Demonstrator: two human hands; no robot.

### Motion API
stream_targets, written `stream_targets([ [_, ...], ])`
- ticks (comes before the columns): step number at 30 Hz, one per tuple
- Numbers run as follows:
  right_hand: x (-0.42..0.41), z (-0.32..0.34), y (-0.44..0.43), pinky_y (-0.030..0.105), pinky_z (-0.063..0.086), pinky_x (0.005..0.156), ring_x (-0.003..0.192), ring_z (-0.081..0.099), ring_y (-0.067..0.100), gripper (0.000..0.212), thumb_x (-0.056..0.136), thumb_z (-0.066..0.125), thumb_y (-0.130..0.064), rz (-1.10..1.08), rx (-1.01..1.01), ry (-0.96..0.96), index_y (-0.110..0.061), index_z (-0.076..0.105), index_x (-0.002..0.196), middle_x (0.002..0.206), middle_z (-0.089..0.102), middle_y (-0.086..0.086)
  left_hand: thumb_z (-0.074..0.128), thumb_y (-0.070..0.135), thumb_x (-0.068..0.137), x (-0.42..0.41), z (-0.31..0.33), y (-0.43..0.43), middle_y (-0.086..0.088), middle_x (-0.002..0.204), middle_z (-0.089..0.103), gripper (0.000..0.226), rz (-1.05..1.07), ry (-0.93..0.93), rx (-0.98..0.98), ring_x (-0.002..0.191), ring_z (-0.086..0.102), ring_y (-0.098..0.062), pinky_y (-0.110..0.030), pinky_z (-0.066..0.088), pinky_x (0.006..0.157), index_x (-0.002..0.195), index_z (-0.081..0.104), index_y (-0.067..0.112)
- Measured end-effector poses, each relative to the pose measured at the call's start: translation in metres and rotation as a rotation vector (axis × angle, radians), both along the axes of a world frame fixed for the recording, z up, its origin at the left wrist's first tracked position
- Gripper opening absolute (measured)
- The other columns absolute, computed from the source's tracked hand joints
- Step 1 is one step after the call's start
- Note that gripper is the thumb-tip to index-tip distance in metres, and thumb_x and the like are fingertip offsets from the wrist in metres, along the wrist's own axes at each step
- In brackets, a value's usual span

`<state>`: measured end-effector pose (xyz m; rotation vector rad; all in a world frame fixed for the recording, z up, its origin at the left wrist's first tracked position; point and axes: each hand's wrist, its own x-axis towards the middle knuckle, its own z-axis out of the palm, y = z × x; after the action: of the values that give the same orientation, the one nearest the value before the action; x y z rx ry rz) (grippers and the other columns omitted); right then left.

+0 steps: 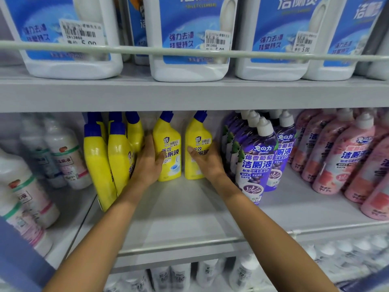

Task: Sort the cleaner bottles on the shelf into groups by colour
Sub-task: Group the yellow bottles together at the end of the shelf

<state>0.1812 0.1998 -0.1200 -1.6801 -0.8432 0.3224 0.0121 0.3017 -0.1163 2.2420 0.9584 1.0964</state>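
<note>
Two yellow cleaner bottles with blue caps stand upright at the back of the middle shelf (179, 209). My left hand (149, 160) grips the left yellow bottle (169, 142) from its left side, thumb across the label. My right hand (207, 160) grips the right yellow bottle (196, 138) from its right side. More yellow bottles (107, 157) lean in a cluster to the left. Purple bottles (255, 157) stand in rows to the right, and pink bottles (341, 157) beyond them.
White bottles with green and pink bands (33, 182) fill the adjoining shelf section at the left. Large white bottles with blue labels (189, 39) sit on the shelf above behind a rail (126, 50). More white bottles (189, 275) show on the shelf below.
</note>
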Motion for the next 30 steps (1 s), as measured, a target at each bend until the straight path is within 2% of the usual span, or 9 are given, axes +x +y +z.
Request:
stream_targets([
  [2,0.003,-0.001,-0.003,0.038,0.049,0.105,0.116,0.063,0.019,0.062,0.087,0.076,-0.046,0.049,0.007,-0.010,-0.014,0.050,0.134,0.125,0.065,-0.001,0.062,0.030,0.102,0.003,0.000,-0.003,-0.017,0.152,0.052,0.071,0.021,-0.030,-0.071,0.132,0.057,-0.040,-0.053,0.048,0.108,0.160,0.025,0.009],
  [5,0.005,-0.004,0.000,0.041,0.050,0.104,0.116,0.063,0.022,0.062,0.089,0.074,-0.045,0.054,0.011,-0.033,-0.012,0.049,0.135,0.127,0.065,0.003,0.063,0.050,0.097,0.008,-0.003,-0.007,-0.010,0.145,0.059,0.069,0.052,-0.089,-0.160,0.127,0.060,-0.036,-0.051,0.052,0.104,0.151,0.036,0.016],
  [9,0.006,-0.004,0.002,0.040,0.055,0.098,0.111,0.066,0.023,0.057,0.089,0.077,-0.039,0.074,0.017,0.002,-0.011,0.052,0.131,0.123,0.068,0.005,0.070,0.036,0.097,0.015,0.000,-0.012,-0.010,0.136,0.064,0.055,0.054,-0.160,-0.225,0.119,0.064,-0.030,-0.032,0.049,0.092,0.137,0.046,0.008],
  [11,0.009,-0.003,0.001,0.037,0.057,0.094,0.109,0.068,0.022,0.054,0.088,0.078,-0.038,0.073,0.030,0.015,-0.011,0.054,0.128,0.121,0.069,0.005,0.072,0.036,0.095,0.015,0.001,-0.012,-0.008,0.132,0.066,0.052,0.036,-0.191,-0.247,0.116,0.066,-0.029,-0.035,0.053,0.092,0.133,0.048,0.009],
  [15,0.012,-0.006,0.005,0.040,0.055,0.098,0.111,0.067,0.022,0.051,0.089,0.077,-0.035,0.048,0.061,-0.001,-0.009,0.055,0.127,0.122,0.068,0.007,0.072,0.037,0.095,0.014,0.003,-0.015,-0.006,0.132,0.067,0.053,0.027,-0.223,-0.275,0.115,0.067,-0.027,-0.045,0.058,0.097,0.135,0.048,0.012],
  [20,0.012,-0.010,0.010,0.042,0.055,0.098,0.109,0.067,0.021,0.054,0.090,0.075,-0.040,0.052,0.054,-0.017,-0.011,0.054,0.130,0.121,0.068,0.005,0.073,0.029,0.095,0.018,0.006,-0.018,-0.008,0.130,0.067,0.049,0.020,-0.264,-0.292,0.108,0.067,-0.023,-0.040,0.057,0.095,0.133,0.049,0.008],
  [25,0.011,-0.008,0.007,0.028,0.051,0.095,0.111,0.065,0.020,0.053,0.092,0.073,-0.038,0.066,0.045,-0.052,-0.009,0.053,0.132,0.123,0.067,0.006,0.070,0.028,0.097,0.020,0.006,-0.019,-0.009,0.133,0.065,0.049,0.039,-0.252,-0.314,0.110,0.064,-0.022,-0.035,0.053,0.095,0.136,0.048,0.008],
  [28,0.012,-0.006,0.006,0.029,0.052,0.094,0.112,0.065,0.021,0.051,0.095,0.069,-0.040,0.068,0.032,-0.068,-0.010,0.053,0.133,0.125,0.067,0.006,0.068,0.031,0.098,0.020,0.007,-0.019,-0.009,0.136,0.064,0.050,0.053,-0.246,-0.332,0.118,0.065,-0.028,-0.042,0.054,0.100,0.138,0.048,0.011],
  [30,0.012,-0.002,0.003,0.015,0.052,0.080,0.106,0.066,0.021,0.048,0.098,0.063,-0.042,0.072,0.002,-0.063,-0.010,0.054,0.133,0.125,0.066,0.008,0.067,0.033,0.099,0.020,0.008,-0.018,-0.009,0.139,0.062,0.050,0.056,-0.234,-0.344,0.124,0.062,-0.031,-0.039,0.052,0.100,0.141,0.047,0.012],
])
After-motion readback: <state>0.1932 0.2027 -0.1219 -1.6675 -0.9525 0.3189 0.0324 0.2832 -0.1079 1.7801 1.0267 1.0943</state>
